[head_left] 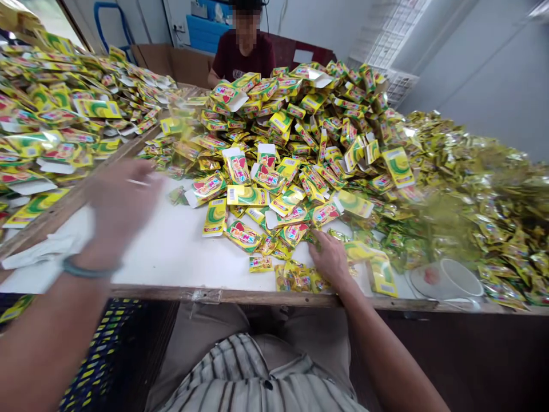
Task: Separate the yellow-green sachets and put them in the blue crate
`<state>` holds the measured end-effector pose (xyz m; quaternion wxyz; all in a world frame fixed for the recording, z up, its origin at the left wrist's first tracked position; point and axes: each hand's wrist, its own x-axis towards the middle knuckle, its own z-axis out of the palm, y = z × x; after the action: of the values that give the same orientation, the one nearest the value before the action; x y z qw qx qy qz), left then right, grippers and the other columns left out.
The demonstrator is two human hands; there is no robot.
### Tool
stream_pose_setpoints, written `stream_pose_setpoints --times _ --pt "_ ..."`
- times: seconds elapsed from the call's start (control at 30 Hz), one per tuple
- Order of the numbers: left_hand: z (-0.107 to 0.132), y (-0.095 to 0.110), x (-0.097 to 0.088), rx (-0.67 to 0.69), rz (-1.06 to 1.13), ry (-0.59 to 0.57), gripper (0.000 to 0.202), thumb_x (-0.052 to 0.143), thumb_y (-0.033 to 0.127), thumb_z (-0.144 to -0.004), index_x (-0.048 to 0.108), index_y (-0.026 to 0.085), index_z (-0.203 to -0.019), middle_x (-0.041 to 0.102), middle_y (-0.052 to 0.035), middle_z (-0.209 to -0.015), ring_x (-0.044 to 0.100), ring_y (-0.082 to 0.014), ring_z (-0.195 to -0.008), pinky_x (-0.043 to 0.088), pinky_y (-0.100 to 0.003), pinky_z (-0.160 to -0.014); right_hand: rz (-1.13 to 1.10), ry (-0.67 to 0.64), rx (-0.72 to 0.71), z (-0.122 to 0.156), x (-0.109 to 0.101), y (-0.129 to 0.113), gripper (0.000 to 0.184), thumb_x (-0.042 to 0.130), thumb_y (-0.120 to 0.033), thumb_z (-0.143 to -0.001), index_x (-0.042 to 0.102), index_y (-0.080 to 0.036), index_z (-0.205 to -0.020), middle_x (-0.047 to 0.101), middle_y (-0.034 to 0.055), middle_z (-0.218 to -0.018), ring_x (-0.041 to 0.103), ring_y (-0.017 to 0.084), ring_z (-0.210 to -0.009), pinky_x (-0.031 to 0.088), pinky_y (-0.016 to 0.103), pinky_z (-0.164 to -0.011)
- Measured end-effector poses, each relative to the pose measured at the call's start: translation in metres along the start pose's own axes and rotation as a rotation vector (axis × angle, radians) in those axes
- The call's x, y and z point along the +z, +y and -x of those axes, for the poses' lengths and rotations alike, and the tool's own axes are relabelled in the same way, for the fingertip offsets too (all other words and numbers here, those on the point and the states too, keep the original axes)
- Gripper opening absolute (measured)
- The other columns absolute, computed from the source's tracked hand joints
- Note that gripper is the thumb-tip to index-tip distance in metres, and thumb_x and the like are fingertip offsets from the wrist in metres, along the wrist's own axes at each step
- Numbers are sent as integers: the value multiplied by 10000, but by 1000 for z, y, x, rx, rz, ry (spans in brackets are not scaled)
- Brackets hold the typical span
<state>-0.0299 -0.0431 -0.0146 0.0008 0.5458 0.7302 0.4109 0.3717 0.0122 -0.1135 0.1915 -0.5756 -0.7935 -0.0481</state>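
Note:
My left hand (124, 200) is smeared by motion above the white tabletop (171, 252) at the left, with a band on its wrist; whether its fingers hold anything is unclear. My right hand (332, 258) rests at the front of the heap, fingers curled down among small packets. What lies under its fingertips is mostly hidden. Beside it are small yellow candy packets (300, 278) near the table edge. Just beyond lie yellow and green candy boxes (242, 234), several with white flaps standing out.
A big heap of candy boxes (278, 120) covers the middle, with more boxes (55, 114) behind a wooden divider (86, 177) at left. Small packets (506, 200) pile up at right. A clear plastic cup (446, 280) lies there. Across the table sits another person (244, 57).

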Motion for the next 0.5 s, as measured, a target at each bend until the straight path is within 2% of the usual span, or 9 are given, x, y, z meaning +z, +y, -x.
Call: stream_pose_setpoints --times 0.03,0.07,0.13,0.17,0.2,0.27,0.33,0.43,0.5 --pt "18 19 25 90 -18 -16 358 491 355 -863 663 105 -1052 707 -129 -976 650 -266 -887 486 -408 -850 1 23 -4 1 1 -1 357 496 -238 -855 627 -162 -1179 711 123 -1083 619 280 -993 424 420 -902" --pt "36 38 49 238 11 -178 318 499 333 -867 673 108 -1008 710 -138 -1002 647 -260 -899 490 -387 -835 -6 51 -2 3 2 -2 343 484 -230 -858 633 -161 -1159 720 120 -1039 626 275 -967 428 412 -894" --pt "67 71 90 403 50 -368 200 582 333 -831 694 170 -857 726 -83 -905 643 -232 -866 484 -340 -827 -53 114 24 7 2 -2 315 453 -249 -885 638 -158 -1123 724 121 -996 635 263 -929 440 385 -858" --pt "79 83 105 523 -12 -444 213 576 328 -838 690 154 -882 717 -114 -925 627 -263 -907 472 -372 -832 -91 145 46 9 2 -1 308 439 -278 -903 640 -158 -1104 722 124 -990 638 259 -914 446 369 -830" --pt "88 92 116 580 -78 -483 219 591 316 -826 686 141 -919 709 -135 -935 612 -293 -941 461 -400 -830 -133 175 77 10 1 -1 310 430 -315 -918 640 -158 -1084 721 126 -981 639 255 -895 449 355 -798" --pt "97 99 128 635 -218 -525 236 567 239 -825 669 105 -990 695 -177 -927 586 -339 -979 434 -445 -816 -217 225 157 13 -3 0 331 436 -393 -925 641 -160 -1042 721 124 -929 636 249 -828 445 335 -731" --pt "94 96 131 602 -299 -543 248 512 137 -816 668 91 -1003 696 -186 -867 597 -343 -953 420 -444 -797 -294 262 252 15 -8 -1 340 468 -452 -906 639 -171 -991 710 99 -833 611 236 -734 429 324 -676" --pt "82 86 127 466 -267 -550 328 433 98 -833 687 106 -1041 712 -174 -833 640 -315 -868 427 -399 -750 -465 246 356 18 -17 -10 335 524 -509 -866 629 -191 -875 660 41 -713 557 198 -656 417 301 -634" --pt "74 83 125 313 -127 -481 346 425 159 -869 687 148 -1094 736 -137 -890 661 -286 -838 435 -364 -727 -656 181 370 19 -22 -20 344 563 -528 -843 625 -190 -820 647 20 -714 554 178 -672 430 284 -636"
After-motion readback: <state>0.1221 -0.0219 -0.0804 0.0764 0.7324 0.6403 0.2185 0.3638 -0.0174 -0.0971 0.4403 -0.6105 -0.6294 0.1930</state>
